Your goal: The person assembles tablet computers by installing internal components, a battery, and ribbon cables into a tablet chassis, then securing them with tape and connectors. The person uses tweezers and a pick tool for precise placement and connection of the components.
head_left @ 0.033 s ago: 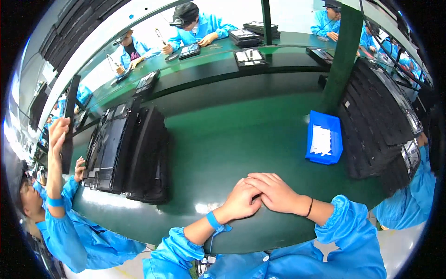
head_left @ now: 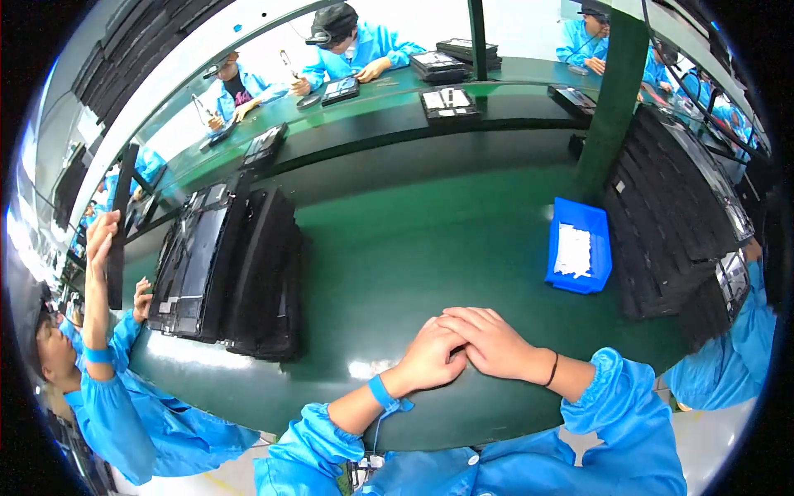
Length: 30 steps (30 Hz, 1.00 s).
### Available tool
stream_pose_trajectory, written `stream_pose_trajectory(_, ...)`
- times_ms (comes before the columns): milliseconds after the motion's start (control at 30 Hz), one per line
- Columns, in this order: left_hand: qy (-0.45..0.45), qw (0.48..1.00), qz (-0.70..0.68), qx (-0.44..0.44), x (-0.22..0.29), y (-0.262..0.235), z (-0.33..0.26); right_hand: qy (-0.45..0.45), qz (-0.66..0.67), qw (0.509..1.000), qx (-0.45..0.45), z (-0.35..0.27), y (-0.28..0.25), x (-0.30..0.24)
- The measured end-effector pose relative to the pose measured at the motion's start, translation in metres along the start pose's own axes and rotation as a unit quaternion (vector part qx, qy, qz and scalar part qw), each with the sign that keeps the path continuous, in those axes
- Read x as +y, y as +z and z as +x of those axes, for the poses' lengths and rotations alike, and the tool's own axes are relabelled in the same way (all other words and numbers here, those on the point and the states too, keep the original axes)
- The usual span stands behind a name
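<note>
My left hand (head_left: pixel 430 357) and my right hand (head_left: pixel 494 341) rest together near the front edge of the green table. The right hand lies across the left one, its fingers stretched out over the left fingers. Most of the left fingers are hidden under it, and a small gap shows between the two hands. No object shows in either hand. Nearest to my right hand, further off to the right, stands a blue plastic bin (head_left: pixel 608 248) holding small white pieces (head_left: pixel 572 250).
Black trays with electronic parts are stacked (head_left: pixel 269 273) on the left and in a taller stack (head_left: pixel 662 223) on the right. A green post (head_left: pixel 612 107) rises beside the right stack. At the left a co-worker's raised hand (head_left: pixel 101 240) holds a black tray (head_left: pixel 121 223).
My hands stay in place, one over the other. At the left, the tray in the co-worker's raised hand has shifted slightly. The far scene has moved very slightly in the picture.
</note>
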<state>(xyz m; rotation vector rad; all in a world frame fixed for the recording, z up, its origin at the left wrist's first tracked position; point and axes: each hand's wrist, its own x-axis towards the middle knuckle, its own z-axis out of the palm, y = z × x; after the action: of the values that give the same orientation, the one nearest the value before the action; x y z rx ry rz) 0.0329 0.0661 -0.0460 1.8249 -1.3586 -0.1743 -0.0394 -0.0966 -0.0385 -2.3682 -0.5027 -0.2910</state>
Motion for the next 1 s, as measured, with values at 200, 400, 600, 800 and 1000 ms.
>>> stream_pose_trajectory(200,0.004,1.000,-0.006,0.005,0.0001,-0.0004,0.0009,-0.003,-0.004,1.000,-0.006,0.0004,-0.0020,-0.0014)
stream_pose_trajectory(400,0.014,1.000,-0.001,0.015,-0.0038,0.0012,0.0003,-0.010,0.001,1.000,-0.009,0.0017,-0.0029,-0.0011)
stream_pose_trajectory(600,0.002,1.000,-0.004,0.005,-0.0031,0.0016,0.0009,-0.007,0.005,1.000,-0.009,0.0019,-0.0048,-0.0025)
stream_pose_trajectory(800,0.003,1.000,-0.001,0.011,-0.0053,0.0017,-0.0007,-0.008,0.009,1.000,-0.004,0.0026,-0.0044,-0.0034)
stream_pose_trajectory(1000,-0.003,1.000,0.003,-0.002,-0.0050,0.0010,-0.0008,-0.025,-0.014,1.000,0.010,0.0027,-0.0034,-0.0027)
